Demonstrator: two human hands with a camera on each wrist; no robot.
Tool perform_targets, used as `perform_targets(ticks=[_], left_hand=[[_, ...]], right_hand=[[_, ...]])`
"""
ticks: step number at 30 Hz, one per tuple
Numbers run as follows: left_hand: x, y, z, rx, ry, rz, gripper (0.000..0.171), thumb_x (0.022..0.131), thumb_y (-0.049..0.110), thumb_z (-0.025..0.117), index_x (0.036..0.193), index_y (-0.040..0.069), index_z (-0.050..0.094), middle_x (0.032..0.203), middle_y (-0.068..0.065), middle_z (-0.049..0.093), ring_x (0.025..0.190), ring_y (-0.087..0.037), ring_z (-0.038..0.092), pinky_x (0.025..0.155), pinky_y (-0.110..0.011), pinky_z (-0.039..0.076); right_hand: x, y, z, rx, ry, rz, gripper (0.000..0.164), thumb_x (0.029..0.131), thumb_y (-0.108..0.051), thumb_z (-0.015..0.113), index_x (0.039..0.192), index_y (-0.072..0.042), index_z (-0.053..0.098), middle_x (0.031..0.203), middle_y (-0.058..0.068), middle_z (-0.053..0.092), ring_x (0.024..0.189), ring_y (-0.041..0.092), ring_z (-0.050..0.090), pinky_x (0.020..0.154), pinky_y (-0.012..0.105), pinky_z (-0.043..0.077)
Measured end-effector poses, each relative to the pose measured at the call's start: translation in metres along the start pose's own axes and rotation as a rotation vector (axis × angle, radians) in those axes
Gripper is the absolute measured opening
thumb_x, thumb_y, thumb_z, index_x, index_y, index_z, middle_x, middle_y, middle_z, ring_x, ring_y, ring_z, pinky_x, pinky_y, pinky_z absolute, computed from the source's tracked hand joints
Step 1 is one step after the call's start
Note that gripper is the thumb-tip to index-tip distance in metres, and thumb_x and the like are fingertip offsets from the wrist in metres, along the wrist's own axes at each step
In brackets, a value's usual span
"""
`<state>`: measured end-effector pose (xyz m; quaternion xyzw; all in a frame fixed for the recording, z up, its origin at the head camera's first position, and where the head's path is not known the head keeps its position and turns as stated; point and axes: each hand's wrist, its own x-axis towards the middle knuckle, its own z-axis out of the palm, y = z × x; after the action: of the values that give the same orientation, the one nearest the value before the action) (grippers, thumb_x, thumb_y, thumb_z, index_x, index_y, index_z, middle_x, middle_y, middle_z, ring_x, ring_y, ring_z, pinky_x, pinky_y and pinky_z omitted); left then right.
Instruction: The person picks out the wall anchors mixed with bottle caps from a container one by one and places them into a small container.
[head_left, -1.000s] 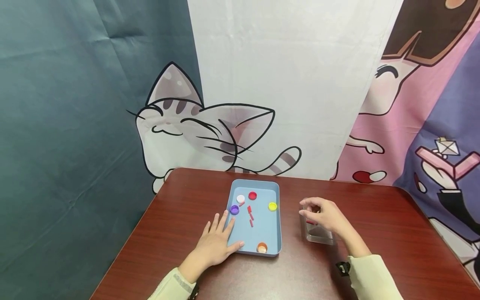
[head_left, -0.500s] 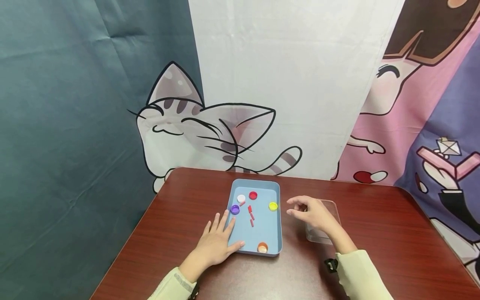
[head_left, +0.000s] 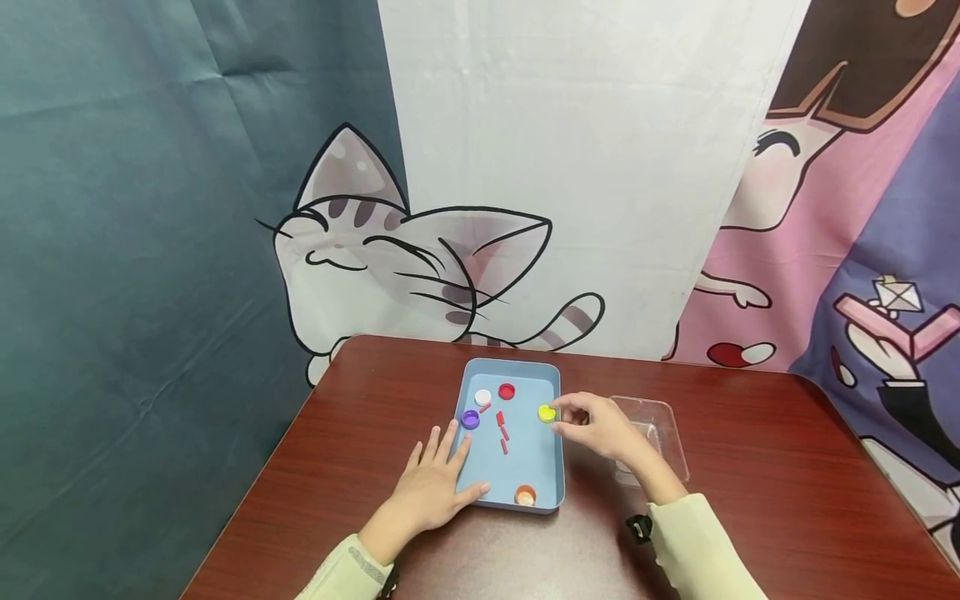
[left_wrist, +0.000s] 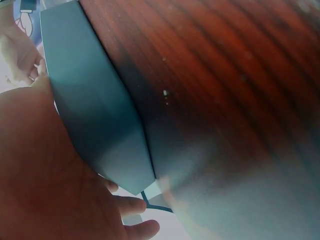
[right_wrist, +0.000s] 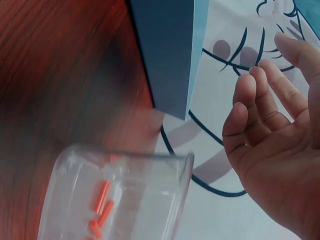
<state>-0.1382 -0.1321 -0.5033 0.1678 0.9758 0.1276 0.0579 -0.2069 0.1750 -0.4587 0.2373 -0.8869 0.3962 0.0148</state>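
Note:
A light-blue tray (head_left: 517, 475) holds purple (head_left: 470, 419), white (head_left: 483, 397), red (head_left: 506, 391) and yellow (head_left: 547, 413) round caps, plus an orange one (head_left: 526, 496) near the front. Several small red sticks (head_left: 504, 434) lie mid-tray. My left hand (head_left: 431, 490) rests on the tray's left edge with fingers spread. Over the right rim, my right hand (head_left: 600, 429) reaches with thumb and forefinger apart, at the yellow cap; contact is unclear. In the right wrist view, nothing shows between the loosely bent fingers (right_wrist: 245, 90).
Right of the tray stands a clear plastic box (head_left: 660, 433), partly behind my right forearm. Orange-red sticks (right_wrist: 102, 197) lie inside it in the right wrist view. The brown table (head_left: 750, 467) meets a printed cloth backdrop (head_left: 600, 167) at its far edge.
My right hand has moved left from over the clear box to the tray's right rim, uncovering more of the box. The left hand and the tray look unmoved.

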Motion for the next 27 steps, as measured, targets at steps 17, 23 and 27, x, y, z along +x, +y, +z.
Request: perform_targets(ticks=[17,23,27], left_hand=[[-0.001,0.002,-0.002,0.007,-0.012,-0.013,0.086,0.097,0.070,0.045,0.160,0.013,0.033,0.169,-0.014,0.013,0.153,-0.044,0.015,0.119,-0.063,0.019],[-0.001,0.003,-0.002,0.001,-0.012,-0.011,0.086,0.097,0.070,0.045,0.160,0.013,0.033,0.169,-0.015,0.013,0.153,-0.044,0.015,0.119,-0.064,0.019],[0.000,0.002,0.000,0.006,-0.010,-0.014,0.086,0.096,0.071,0.044,0.160,0.014,0.032,0.170,-0.014,0.012,0.153,-0.044,0.014,0.119,-0.064,0.019]], right_hand=[[0.017,-0.010,0.030,0.013,-0.086,-0.068,0.026,0.086,-0.020,0.082,0.110,-0.012,0.075,0.081,-0.009,0.059,0.074,0.006,0.054,0.066,0.023,0.049],[0.022,-0.011,0.039,0.030,-0.123,-0.088,0.029,0.086,-0.018,0.081,0.112,-0.007,0.074,0.082,-0.005,0.061,0.074,0.007,0.054,0.065,0.023,0.049],[0.026,-0.012,0.047,0.029,-0.155,-0.069,0.035,0.086,-0.018,0.081,0.116,-0.003,0.073,0.085,-0.001,0.062,0.075,0.007,0.055,0.066,0.023,0.049]])
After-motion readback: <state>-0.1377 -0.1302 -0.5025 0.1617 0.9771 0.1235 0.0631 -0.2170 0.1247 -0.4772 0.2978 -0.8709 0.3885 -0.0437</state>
